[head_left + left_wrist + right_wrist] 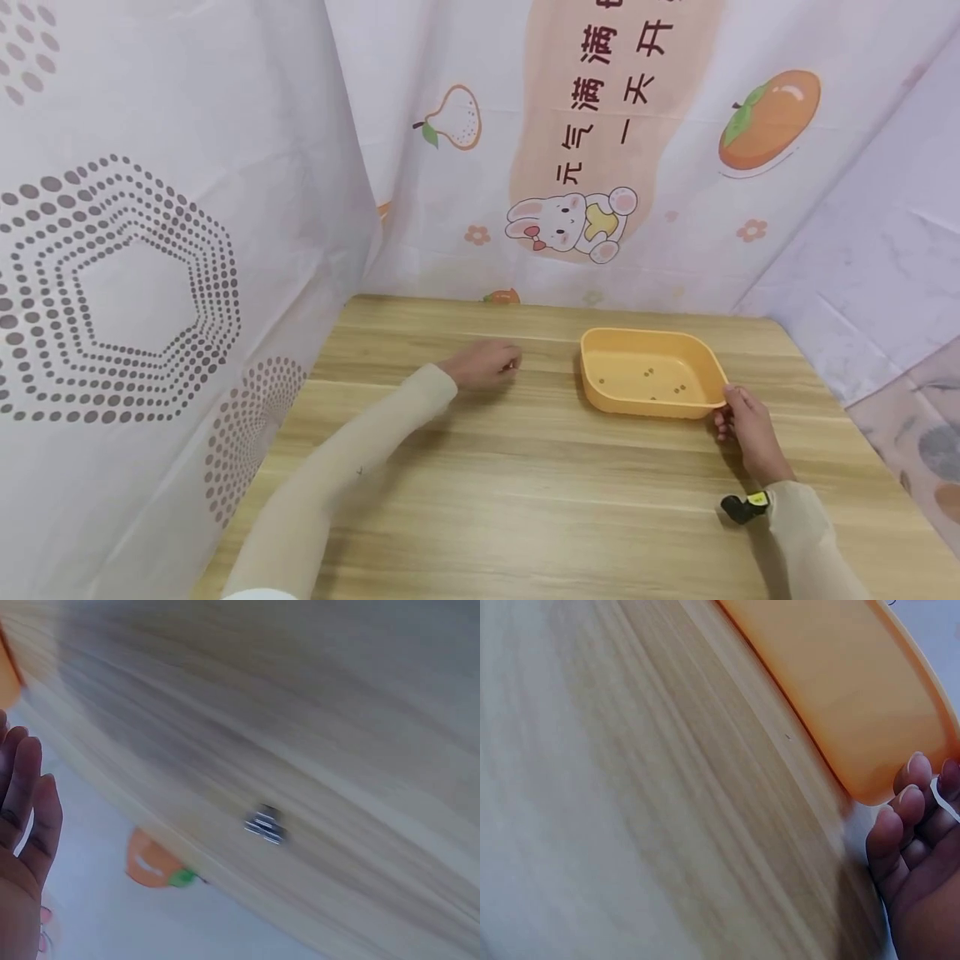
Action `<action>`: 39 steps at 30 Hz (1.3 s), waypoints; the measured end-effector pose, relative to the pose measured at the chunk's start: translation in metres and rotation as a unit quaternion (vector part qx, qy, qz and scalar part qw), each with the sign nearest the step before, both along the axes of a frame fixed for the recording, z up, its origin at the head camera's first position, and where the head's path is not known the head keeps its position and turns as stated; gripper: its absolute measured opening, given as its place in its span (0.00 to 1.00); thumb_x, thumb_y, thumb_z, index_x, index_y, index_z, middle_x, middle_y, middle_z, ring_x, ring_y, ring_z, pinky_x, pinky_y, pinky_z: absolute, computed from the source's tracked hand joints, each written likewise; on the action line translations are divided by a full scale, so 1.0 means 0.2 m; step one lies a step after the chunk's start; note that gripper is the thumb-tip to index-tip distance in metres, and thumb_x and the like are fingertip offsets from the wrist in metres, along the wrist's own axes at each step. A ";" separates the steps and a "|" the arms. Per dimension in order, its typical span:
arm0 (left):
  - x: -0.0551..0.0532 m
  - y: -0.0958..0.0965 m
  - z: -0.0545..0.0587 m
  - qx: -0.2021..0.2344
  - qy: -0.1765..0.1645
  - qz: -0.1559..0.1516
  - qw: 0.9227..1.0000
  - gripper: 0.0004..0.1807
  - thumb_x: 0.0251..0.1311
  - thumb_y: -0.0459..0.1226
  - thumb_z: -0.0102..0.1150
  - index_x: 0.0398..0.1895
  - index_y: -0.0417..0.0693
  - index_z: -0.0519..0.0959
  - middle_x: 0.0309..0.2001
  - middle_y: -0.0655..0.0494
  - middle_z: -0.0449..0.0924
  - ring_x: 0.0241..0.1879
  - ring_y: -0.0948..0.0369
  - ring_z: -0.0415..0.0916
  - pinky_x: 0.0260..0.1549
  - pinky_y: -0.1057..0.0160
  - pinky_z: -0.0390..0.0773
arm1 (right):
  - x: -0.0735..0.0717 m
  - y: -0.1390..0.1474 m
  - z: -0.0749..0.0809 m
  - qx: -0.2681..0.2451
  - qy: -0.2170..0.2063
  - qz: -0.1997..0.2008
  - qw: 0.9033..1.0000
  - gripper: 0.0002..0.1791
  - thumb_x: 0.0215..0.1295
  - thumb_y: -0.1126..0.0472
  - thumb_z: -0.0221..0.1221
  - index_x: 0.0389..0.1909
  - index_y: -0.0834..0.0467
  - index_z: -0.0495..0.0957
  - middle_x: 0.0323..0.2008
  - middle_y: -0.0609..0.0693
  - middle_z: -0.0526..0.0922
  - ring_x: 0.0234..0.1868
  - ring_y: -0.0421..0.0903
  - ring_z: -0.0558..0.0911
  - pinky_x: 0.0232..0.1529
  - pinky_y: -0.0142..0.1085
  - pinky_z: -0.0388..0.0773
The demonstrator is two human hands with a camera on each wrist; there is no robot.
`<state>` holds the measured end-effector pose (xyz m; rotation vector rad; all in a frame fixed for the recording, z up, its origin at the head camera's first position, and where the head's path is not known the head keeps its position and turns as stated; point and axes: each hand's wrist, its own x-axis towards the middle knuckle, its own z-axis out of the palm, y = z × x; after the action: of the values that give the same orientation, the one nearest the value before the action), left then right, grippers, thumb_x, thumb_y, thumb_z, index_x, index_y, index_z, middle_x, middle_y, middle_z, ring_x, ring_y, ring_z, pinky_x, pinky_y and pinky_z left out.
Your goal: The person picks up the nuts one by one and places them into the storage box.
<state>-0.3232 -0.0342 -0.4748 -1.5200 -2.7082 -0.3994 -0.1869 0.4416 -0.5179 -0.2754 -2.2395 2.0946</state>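
A shallow orange plastic tray stands on the table's right side, with several tiny dark pieces scattered over its floor. My right hand grips its near right corner, thumb at the rim and fingers curled below; the right wrist view shows those fingertips right at the tray wall. Left of the tray, my left hand hovers low over the table, fingers loosely bent and holding nothing. In the left wrist view, a small blurred cluster of shiny grey metal pieces lies on the wood.
The wood-grain table ends at a white printed curtain behind, with fabric walls on the left and right. A black device with a yellow label is at my right wrist.
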 end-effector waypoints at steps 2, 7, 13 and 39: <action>-0.01 -0.06 -0.02 0.002 0.002 0.007 1.000 0.05 0.73 0.36 0.58 0.36 0.51 0.77 0.33 0.63 0.74 0.31 0.67 0.70 0.32 0.69 0.74 | -0.01 0.00 0.01 0.001 0.003 0.002 1.000 0.22 0.82 0.44 0.47 0.34 0.58 0.70 0.22 0.44 0.76 0.21 0.38 0.74 0.22 0.31 0.76; -0.02 -0.19 -0.05 0.005 0.007 0.031 0.999 0.06 0.71 0.34 0.57 0.34 0.54 0.76 0.32 0.65 0.74 0.30 0.68 0.70 0.30 0.70 0.73 | 0.00 -0.01 0.03 -0.010 0.004 0.001 1.000 0.21 0.82 0.46 0.47 0.33 0.58 0.70 0.21 0.44 0.76 0.21 0.38 0.74 0.22 0.31 0.76; 0.00 -0.34 -0.04 0.007 0.028 0.050 0.998 0.04 0.69 0.33 0.59 0.35 0.52 0.79 0.33 0.63 0.78 0.29 0.69 0.71 0.30 0.70 0.75 | 0.03 -0.04 0.08 -0.017 0.000 0.007 1.000 0.20 0.83 0.49 0.46 0.32 0.58 0.71 0.21 0.46 0.76 0.22 0.40 0.75 0.22 0.32 0.76; 0.06 -0.60 -0.06 -0.024 -0.019 0.130 0.991 0.05 0.68 0.40 0.67 0.42 0.51 0.82 0.41 0.61 0.83 0.38 0.64 0.80 0.39 0.62 0.81 | 0.00 0.00 0.01 0.002 0.002 0.007 1.000 0.20 0.81 0.44 0.47 0.33 0.53 0.72 0.22 0.44 0.76 0.23 0.38 0.75 0.23 0.31 0.77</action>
<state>-0.3120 -0.1533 -0.4875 -1.1543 -2.9140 -0.3593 -0.1869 0.4411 -0.5152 -0.2572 -2.2491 2.0957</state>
